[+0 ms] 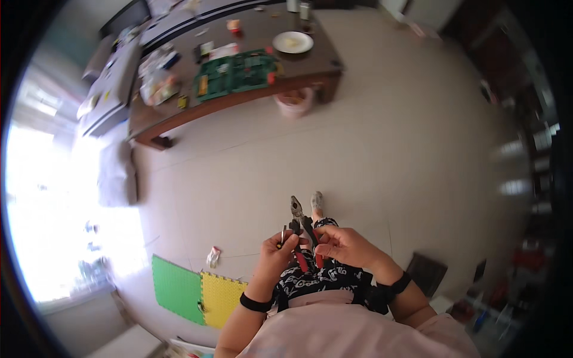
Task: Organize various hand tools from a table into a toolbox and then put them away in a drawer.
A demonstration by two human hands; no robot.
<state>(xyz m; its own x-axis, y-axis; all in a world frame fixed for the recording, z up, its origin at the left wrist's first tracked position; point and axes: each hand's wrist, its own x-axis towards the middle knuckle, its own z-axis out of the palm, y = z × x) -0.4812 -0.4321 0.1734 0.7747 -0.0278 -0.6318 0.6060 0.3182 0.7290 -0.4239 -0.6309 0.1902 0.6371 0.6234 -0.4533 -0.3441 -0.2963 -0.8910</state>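
Observation:
A pair of pliers [296, 209] with metal jaws and red-and-black handles is held in front of my body, jaws pointing away from me. My left hand [278, 255] is closed, its thumb and fingers at the left handle. A thin tool with a metal shaft [283, 231] also sticks up from that hand; the rest of it is mostly hidden by the fingers. On the other side, my right hand [347, 246] grips the right handle with bent fingers. The two handles stand slightly apart.
A brown table [239, 95] ahead bears an open green tool case [236, 74], plastic bags [158, 86] and a white plate [293, 42]. Beneath its edge stands a pink bin [293, 104]. Green and yellow foam mats [178, 288] and a small packet [213, 256] lie on the floor at left.

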